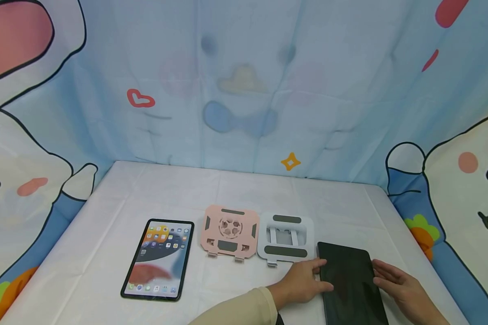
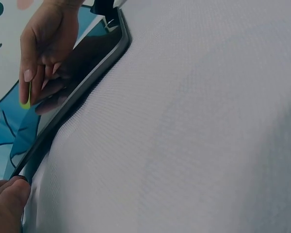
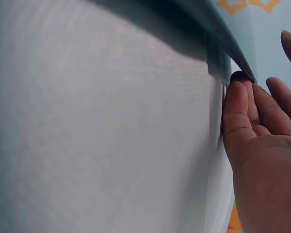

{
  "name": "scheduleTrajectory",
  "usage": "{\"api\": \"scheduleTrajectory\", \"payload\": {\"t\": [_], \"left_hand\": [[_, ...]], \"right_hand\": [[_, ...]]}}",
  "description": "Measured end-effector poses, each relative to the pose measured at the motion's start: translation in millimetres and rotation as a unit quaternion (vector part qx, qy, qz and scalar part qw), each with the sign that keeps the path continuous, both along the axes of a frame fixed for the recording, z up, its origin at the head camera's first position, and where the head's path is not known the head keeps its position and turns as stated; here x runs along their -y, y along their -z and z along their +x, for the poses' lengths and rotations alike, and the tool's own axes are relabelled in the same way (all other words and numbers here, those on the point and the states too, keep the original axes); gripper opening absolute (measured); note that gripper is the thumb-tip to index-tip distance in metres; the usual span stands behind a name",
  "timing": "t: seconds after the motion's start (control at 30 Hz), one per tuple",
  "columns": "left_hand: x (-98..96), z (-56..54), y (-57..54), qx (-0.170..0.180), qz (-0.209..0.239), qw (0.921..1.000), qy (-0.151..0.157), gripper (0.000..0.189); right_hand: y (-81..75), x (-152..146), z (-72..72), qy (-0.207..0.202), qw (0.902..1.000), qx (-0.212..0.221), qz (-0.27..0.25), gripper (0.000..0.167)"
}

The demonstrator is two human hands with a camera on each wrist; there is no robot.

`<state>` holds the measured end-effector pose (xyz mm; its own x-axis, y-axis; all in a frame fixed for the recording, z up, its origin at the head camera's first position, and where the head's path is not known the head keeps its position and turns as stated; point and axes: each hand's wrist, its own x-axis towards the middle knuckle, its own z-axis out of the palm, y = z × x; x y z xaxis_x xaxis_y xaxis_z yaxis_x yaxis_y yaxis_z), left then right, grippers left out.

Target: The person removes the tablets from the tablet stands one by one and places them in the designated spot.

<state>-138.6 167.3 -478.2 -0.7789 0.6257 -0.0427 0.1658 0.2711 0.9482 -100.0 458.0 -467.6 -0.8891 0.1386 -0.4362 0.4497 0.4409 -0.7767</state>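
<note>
Between my two hands is a black tablet (image 1: 351, 280) with a dark, glossy screen, at the right of the table. My left hand (image 1: 302, 280) grips its left edge, thumb over the top. Along the right edge, the fingertips of my right hand (image 1: 404, 289) touch the side; the right wrist view shows these fingers (image 3: 262, 111) fairly straight, with the thumb apart. The tablet's edge (image 2: 82, 90) casts a shadow on the cloth; how far it is raised cannot be told. Its near end is cut off in the head view.
A second tablet (image 1: 158, 259) with a lit home screen lies at the left. A pink folding stand (image 1: 229, 216) and a light grey-blue one (image 1: 286, 229) lie side by side between the tablets. White cloth (image 1: 227, 183) covers the table, and a printed curtain (image 1: 244, 149) hangs behind.
</note>
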Motion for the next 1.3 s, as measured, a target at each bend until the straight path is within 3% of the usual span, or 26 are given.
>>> {"api": "scheduleTrajectory", "payload": {"t": [0.3, 0.57, 1.3], "left_hand": [[-0.4, 1.6, -0.3, -0.01, -0.033, 0.9994, -0.008, 0.056], [0.3, 1.6, 0.6, -0.001, -0.036, 0.9993, -0.005, 0.056], [3.0, -1.3, 1.0, -0.017, -0.048, 0.9987, 0.006, 0.058]], "right_hand": [[0.9, 1.9, 0.2, -0.001, 0.9999, -0.007, 0.015, 0.088], [3.0, 1.1, -0.3, -0.002, 0.9999, -0.009, 0.012, 0.089], [-2.1, 3.5, -2.1, -0.017, 0.9991, -0.008, 0.038, 0.089]]}}
